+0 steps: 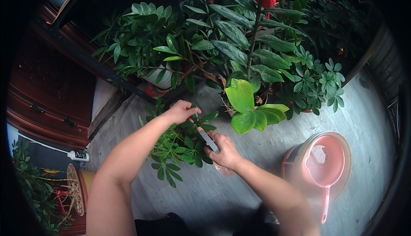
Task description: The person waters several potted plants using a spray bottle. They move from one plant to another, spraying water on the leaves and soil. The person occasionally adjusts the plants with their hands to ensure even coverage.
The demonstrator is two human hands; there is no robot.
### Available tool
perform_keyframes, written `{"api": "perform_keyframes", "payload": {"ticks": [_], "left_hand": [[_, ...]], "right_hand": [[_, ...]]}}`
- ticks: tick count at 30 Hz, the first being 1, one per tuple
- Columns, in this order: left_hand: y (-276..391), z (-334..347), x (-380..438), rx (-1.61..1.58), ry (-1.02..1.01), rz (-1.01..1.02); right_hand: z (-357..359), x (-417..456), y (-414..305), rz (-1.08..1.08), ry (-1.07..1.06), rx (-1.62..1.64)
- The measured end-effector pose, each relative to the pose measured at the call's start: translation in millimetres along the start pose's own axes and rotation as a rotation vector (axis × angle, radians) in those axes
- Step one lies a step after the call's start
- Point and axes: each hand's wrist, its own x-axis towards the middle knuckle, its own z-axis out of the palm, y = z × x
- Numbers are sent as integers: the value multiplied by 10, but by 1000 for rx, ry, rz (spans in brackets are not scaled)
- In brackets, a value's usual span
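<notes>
My left hand (183, 111) pinches a leaf at the top of a small umbrella plant (189, 146) with glossy green leaves. Just to the right and below, my right hand (223, 149) grips a hand tool (208, 139) with a grey, orange-ended body, angled up towards the same leaves. What kind of tool it is cannot be told, as my fingers cover part of it. Partly under my right hand, a clear pinkish container (224, 170) stands on the floor. The plant's pot is mostly hidden by foliage.
A pink dipper (324, 162) rests in a bucket (293, 162) at right. Ahead stand a tall ZZ plant (253, 50), a white pot (160, 77) and another umbrella plant (318, 78). Wooden furniture (51, 94), a white bottle (78, 155) and a yellow pot (88, 184) lie left.
</notes>
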Motion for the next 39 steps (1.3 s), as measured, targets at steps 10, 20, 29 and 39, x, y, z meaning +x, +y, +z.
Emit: {"api": "perform_keyframes", "payload": {"ticks": [10, 20, 29, 39], "left_hand": [[251, -71, -188, 70, -59, 78], [54, -126, -102, -306, -100, -176], [152, -135, -178, -346, -119, -210], [231, -162, -203, -397, -198, -311]], "right_hand": [[6, 1, 54, 21, 0, -33], [5, 1, -4, 19, -19, -86], [-11, 26, -59, 66, -66, -108], [-13, 66, -170, 101, -157, -180]]}}
